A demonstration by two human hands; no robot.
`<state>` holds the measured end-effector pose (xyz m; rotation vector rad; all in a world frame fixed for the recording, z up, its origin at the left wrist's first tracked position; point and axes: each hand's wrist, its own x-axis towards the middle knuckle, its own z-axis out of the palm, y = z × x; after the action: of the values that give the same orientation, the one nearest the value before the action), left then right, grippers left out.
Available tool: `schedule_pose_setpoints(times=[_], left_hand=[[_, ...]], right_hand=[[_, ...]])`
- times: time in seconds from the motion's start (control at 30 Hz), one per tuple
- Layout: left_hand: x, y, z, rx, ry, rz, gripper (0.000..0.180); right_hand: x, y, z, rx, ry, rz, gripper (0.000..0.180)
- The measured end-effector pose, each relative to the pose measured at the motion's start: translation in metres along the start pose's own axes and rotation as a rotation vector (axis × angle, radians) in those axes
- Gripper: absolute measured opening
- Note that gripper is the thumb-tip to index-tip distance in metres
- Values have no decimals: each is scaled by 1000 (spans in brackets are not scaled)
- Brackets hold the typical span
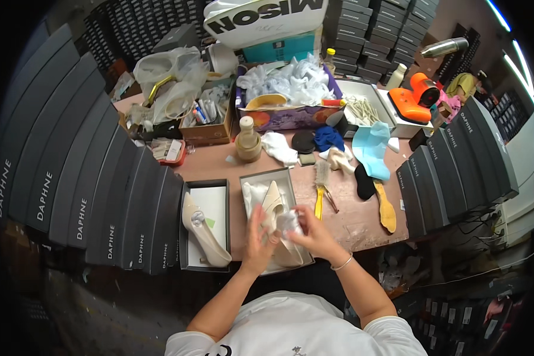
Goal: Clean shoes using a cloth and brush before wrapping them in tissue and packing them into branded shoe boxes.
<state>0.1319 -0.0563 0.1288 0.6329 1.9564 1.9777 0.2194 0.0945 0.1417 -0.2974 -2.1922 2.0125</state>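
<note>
Both hands meet over the open shoe box, the grey one with pale paper lining that sits on the brown worktable just in front of the person. The left hand hovers over the box's near end with its fingers spread fairly wide, its fingertips against a cream pointed shoe that lies lengthwise inside the box. The right hand, a thin bangle on its wrist, is curled around a small wad of crumpled clear-and-white wrapping, pinching it just above the shoe's heel end; the motion blur there hides exactly how the fingers close. Just left of the shoe box lies its dark lid, turned up, with the matching cream shoe resting on its side across the lid's left edge. Just right of the box a yellow-handled brush lies on the table, and farther right a wooden-handled tool. Behind the box stands a tan bottle. A curved stack of black shoe boxes walls the left side beyond the lid.
</note>
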Motion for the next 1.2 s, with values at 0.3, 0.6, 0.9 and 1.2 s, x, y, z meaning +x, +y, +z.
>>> schedule_pose_setpoints(times=[0.3,0.6,0.9,1.2], left_hand=[[-19,10,-38,-414,-519,-379,35],[-21,2,-26,-583,-370,-495,29],[-20,-4,-19,-136,-108,-293,35],[-15,18,-42,-568,-207,-549,34]], right_hand=[[-41,16,6,573,-209,133,45],[-41,44,1,870,-207,161,30],[-29,-33,-4,-434,22,-237,58],[-26,-15,12,517,-238,151,36]])
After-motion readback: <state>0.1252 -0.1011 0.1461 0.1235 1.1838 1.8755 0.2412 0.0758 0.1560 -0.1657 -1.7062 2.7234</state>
